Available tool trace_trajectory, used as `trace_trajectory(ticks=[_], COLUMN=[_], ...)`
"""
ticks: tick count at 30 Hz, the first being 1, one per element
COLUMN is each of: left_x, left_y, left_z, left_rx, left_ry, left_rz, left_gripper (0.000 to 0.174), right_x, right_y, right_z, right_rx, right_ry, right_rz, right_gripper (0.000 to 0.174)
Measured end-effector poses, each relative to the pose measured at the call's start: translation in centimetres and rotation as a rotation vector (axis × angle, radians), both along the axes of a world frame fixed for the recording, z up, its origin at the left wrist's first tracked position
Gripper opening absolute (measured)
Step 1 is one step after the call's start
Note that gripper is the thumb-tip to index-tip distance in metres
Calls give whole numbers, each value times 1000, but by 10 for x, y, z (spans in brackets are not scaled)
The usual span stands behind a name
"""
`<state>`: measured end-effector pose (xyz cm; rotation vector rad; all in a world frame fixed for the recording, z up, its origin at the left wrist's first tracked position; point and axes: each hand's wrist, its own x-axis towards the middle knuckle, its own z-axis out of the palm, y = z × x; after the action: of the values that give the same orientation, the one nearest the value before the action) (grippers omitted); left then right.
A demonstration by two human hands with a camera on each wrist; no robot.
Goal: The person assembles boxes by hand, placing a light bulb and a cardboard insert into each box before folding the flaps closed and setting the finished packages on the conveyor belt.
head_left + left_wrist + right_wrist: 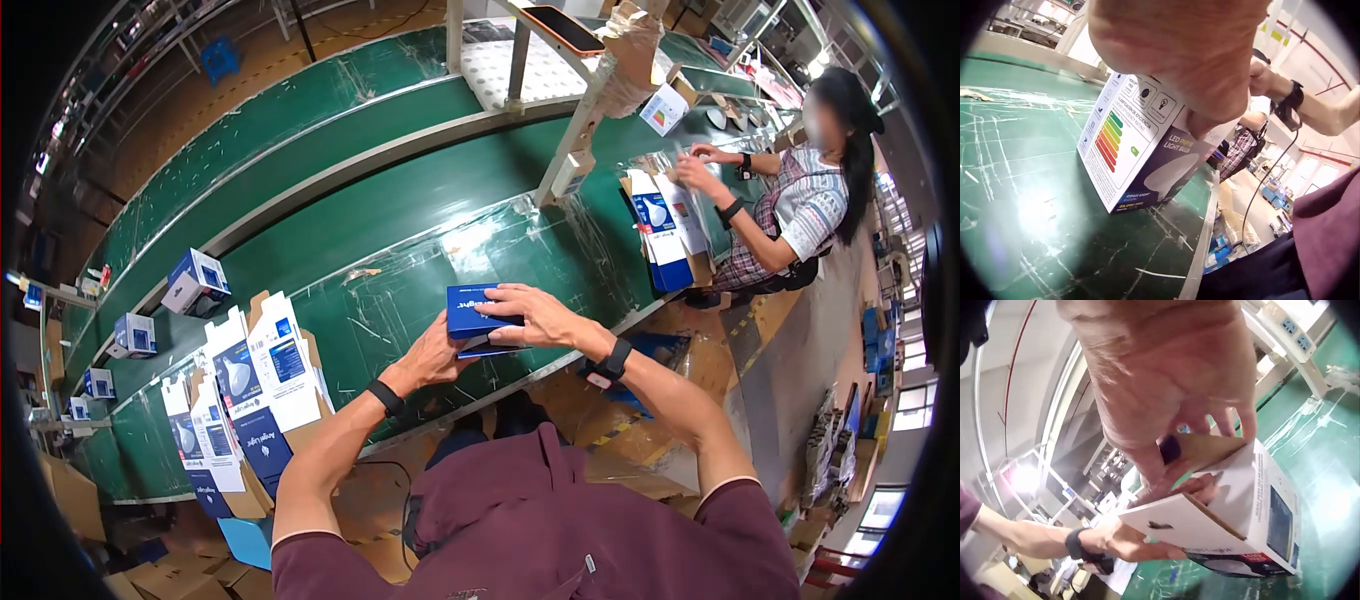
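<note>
A white and blue light bulb box (467,318) is between both hands over the green worktop, close to its near edge. Its printed side (1124,140) with coloured rating bars faces the left wrist camera. One end stands open in the right wrist view, showing the bare inside and a raised flap (1172,522). My left hand (432,352) grips the box from the left, with the thumb along its outside. Over the top lies my right hand (545,318), its fingers across the blue panel and its thumb near the open end. The inside is partly hidden by fingers.
Flattened bulb cartons (250,400) lie stacked at the left. Several made-up boxes (197,283) stand farther along the bench. A metal post (575,150) with a socket rises ahead. Another person (800,200) works at the right beside more cartons (665,230).
</note>
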<state>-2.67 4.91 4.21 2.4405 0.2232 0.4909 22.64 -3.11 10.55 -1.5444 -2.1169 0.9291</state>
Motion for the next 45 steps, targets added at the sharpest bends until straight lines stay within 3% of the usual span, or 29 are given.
trace_trajectory(ticks=[2, 6, 12, 14, 16, 18, 20, 24, 29, 32, 34, 36, 37, 40, 42, 44, 45], left_x=[-2, -12, -21, -24, -26, -27, -34, -38, -43, -34, -34, -28, -24, 10, 29, 27, 23], left_y=[-9, -65, -56, -51, -52, -52, -41, -26, -23, -7, -14, -30, -42, -63, -65, -61, -57], left_z=[3, -6, -29, -15, -16, -18, -16, -12, -23, -12, -6, -7, -8, -5, -15, -21, -29], left_rx=[-16, -311, -74, 23, -65, -186, -77, 65, 166, 264, 165, 14, -128, -927, -1067, -1019, -814], left_ry=[-52, -222, -87, -50, -43, -54, 12, 67, 61, 146, 164, 36, -9, -208, -284, -261, -154], left_rz=[61, 718, 489, 467, 413, 351, 258, 144, 111, 103, 148, 322, 395, 783, 1004, 958, 944], left_gripper=[68, 71, 58, 60, 65, 67, 74, 75, 70, 71, 72, 71, 65, 68, 80, 74, 73], right_x=[5, 3, 7, 18, 20, 10, 5, 4, 19, 23, 18, 5, -3, -42, -50, -41, -37], right_y=[-13, -28, -44, -60, -77, -86, -87, -69, -63, -51, -54, -57, -60, -50, -36, -36, -40], right_z=[-13, -44, -43, -41, -32, -53, -70, -47, -72, -78, -70, -67, -70, -98, -94, -107, -136], right_rx=[107, 126, -6, 98, 231, 227, 225, 280, 334, 360, 295, 257, 297, -88, -145, -229, -34], right_ry=[19, 211, 297, 91, -141, -48, 78, 125, -25, -53, 31, 174, 198, 946, 858, 715, 526], right_rz=[-19, -91, 16, 88, 94, 7, -62, -133, 80, 64, 1, -133, -249, -955, -1010, -905, -828], right_gripper=[50, 39, 37, 44, 46, 52, 55, 56, 70, 61, 60, 57, 64, 73, 81, 81, 80])
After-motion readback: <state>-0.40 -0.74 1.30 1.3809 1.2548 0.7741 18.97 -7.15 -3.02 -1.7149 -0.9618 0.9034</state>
